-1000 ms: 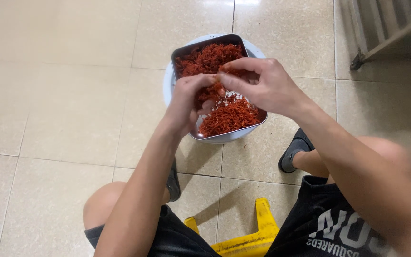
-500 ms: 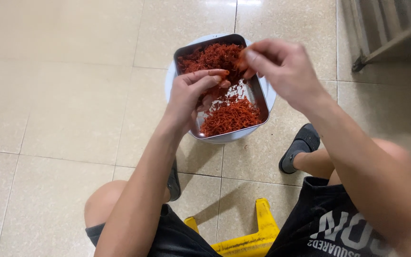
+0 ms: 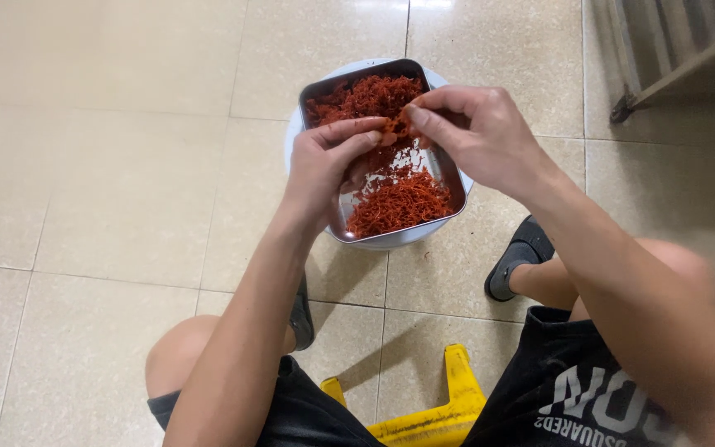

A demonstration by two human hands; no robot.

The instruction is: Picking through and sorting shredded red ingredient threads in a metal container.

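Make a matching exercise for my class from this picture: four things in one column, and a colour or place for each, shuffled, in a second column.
Things:
1. metal tray
2. shredded strands
3. stool
4. slipper

Descriptions:
A. yellow, between the knees
B. dark grey, on the foot right of the tray
C. silver, resting on a white basin
D. red-orange, heaped in the tray

Pairs: 1-C, 2-D, 3-A, 4-B
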